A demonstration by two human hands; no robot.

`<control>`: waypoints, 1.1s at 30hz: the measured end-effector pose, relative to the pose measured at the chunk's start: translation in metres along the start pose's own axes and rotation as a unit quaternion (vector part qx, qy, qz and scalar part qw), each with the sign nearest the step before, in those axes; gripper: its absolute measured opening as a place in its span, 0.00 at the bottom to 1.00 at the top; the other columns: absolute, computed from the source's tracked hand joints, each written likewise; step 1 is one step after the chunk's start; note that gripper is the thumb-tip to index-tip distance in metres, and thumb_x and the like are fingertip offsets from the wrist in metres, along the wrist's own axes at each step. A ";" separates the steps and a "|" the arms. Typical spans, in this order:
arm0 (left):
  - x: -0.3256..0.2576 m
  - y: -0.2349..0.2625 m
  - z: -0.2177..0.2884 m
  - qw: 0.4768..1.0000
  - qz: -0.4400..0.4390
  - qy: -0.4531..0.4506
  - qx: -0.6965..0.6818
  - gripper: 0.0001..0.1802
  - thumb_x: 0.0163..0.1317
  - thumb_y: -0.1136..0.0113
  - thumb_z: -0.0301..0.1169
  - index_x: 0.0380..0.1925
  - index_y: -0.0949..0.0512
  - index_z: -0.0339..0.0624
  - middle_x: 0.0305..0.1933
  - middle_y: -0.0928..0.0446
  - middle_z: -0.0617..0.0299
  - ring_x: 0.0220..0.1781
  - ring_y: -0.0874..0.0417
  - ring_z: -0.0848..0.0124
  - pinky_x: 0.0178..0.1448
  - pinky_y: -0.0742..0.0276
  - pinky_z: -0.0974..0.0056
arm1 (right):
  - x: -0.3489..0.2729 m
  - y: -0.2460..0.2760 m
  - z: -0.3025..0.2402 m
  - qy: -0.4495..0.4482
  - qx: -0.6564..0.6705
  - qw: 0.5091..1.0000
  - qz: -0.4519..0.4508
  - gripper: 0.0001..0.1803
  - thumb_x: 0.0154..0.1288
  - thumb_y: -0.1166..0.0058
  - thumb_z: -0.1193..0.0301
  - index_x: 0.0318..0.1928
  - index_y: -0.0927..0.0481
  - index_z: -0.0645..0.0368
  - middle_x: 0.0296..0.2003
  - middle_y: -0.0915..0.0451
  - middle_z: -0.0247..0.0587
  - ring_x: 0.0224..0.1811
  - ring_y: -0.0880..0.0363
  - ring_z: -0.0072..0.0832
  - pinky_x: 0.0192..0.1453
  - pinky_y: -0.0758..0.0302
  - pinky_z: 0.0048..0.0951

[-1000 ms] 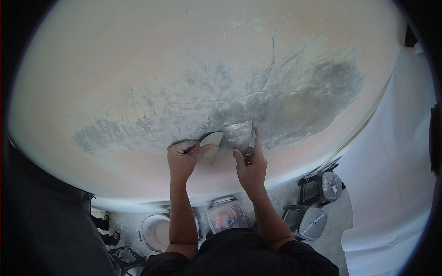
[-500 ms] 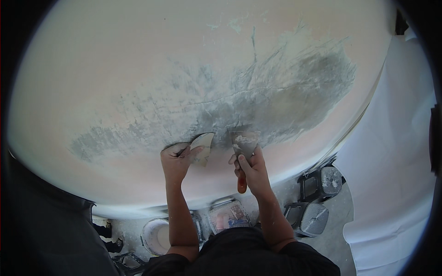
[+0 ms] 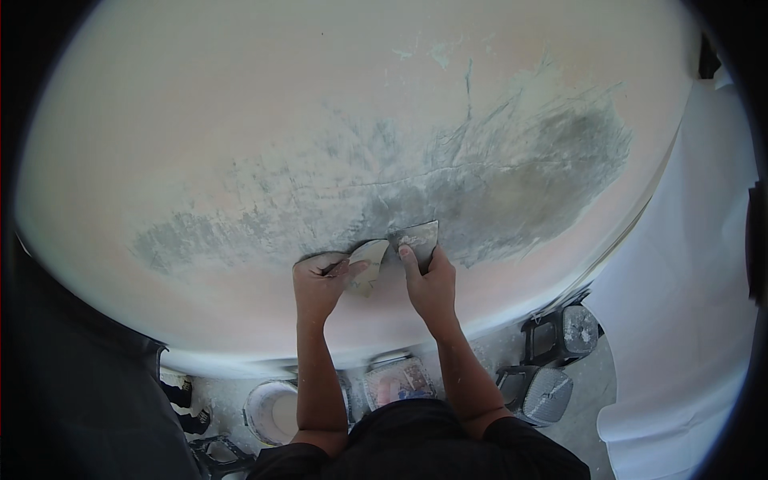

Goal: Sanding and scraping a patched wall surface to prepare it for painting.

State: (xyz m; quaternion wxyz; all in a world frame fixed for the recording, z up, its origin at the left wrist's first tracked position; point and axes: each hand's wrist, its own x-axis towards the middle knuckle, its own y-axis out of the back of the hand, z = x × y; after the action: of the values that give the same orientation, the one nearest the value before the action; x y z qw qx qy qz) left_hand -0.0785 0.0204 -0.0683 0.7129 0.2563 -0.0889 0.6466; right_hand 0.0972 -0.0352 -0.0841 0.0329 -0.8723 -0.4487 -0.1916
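Before me spreads a large pale surface [image 3: 216, 96] with a long grey patch of smeared filler [image 3: 488, 196] crossed by a thin crack line. My left hand [image 3: 318, 286] is closed on a cream-coloured flexible spreader [image 3: 370, 258] with a curved edge, its thumb lying on the face. In my right hand [image 3: 432, 292] is a putty knife [image 3: 422, 234], with whitish paste on its blade and my thumb on it; the handle is hidden by the hand. The knife's left edge sits close beside the spreader's tip; I cannot tell whether they touch.
Below stand a white bucket [image 3: 272, 412], a clear lidded box [image 3: 398, 381] and two dark stools [image 3: 578, 330] at the right. White sheeting [image 3: 664, 280] hangs along the right side. Another person's dark shoes [image 3: 194, 420] show at the lower left, near dark cloth [image 3: 88, 384].
The putty knife has come left and tilted toward the spreader, its orange handle passing out of sight. The surface sits slightly lower and farther right in view.
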 end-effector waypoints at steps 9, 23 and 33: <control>0.003 -0.002 -0.007 1.000 0.008 -0.025 0.013 0.21 0.49 0.22 0.23 0.15 0.30 0.36 0.18 0.42 0.76 0.23 0.43 0.82 0.27 0.46 0.71 | 0.009 0.002 -0.011 -0.011 0.023 1.000 0.014 0.23 0.67 0.34 0.57 0.36 0.23 0.68 0.25 0.18 0.54 0.26 0.17 0.41 0.33 0.24 0.37; 0.001 0.002 -0.005 1.000 -0.005 0.009 0.023 0.10 0.48 0.22 0.22 0.28 0.15 0.30 0.19 0.27 0.72 0.25 0.31 0.83 0.32 0.32 0.74 | 0.009 0.006 -0.015 0.027 -0.030 0.998 0.042 0.20 0.68 0.35 0.61 0.37 0.23 0.69 0.25 0.17 0.54 0.25 0.16 0.43 0.32 0.23 0.37; 0.001 -0.003 -0.006 1.000 0.010 0.008 0.020 0.12 0.47 0.21 0.22 0.24 0.18 0.30 0.18 0.33 0.73 0.23 0.36 0.82 0.29 0.37 0.73 | 0.007 0.007 -0.020 0.012 -0.040 0.999 0.026 0.19 0.68 0.35 0.61 0.38 0.23 0.68 0.27 0.16 0.56 0.30 0.13 0.47 0.32 0.22 0.38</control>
State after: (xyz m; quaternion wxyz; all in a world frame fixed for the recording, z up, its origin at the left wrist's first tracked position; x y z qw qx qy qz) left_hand -0.0764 0.0242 -0.0735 0.7020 0.2647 -0.0724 0.6572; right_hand 0.1007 -0.0382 -0.0621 0.0085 -0.8820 -0.4173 -0.2190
